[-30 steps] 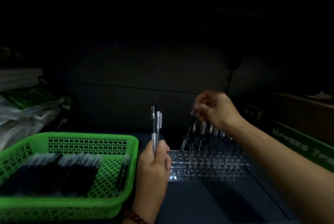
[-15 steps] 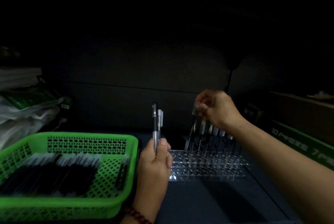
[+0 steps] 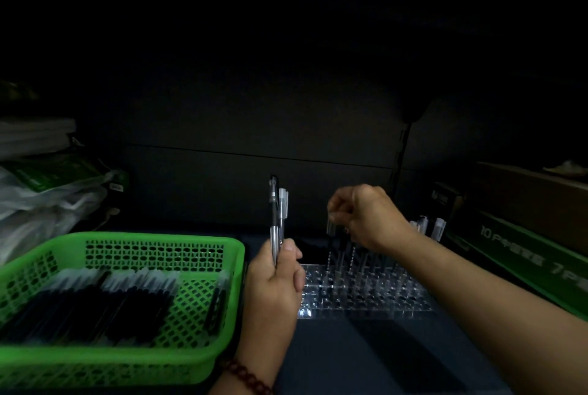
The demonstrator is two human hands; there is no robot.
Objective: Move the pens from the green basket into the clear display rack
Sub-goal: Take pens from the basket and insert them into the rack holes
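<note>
The left hand [image 3: 276,281] stands upright beside the green basket [image 3: 152,237] and grips two pens [image 3: 275,219] vertically. The right hand [image 3: 366,219], wrist bent down, pinches the cap of one pen [image 3: 331,230] standing in the clear rack [image 3: 366,303].

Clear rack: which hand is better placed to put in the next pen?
Right hand: it pinches a pen at the clear rack. The left hand only holds spare pens beside it.
</note>
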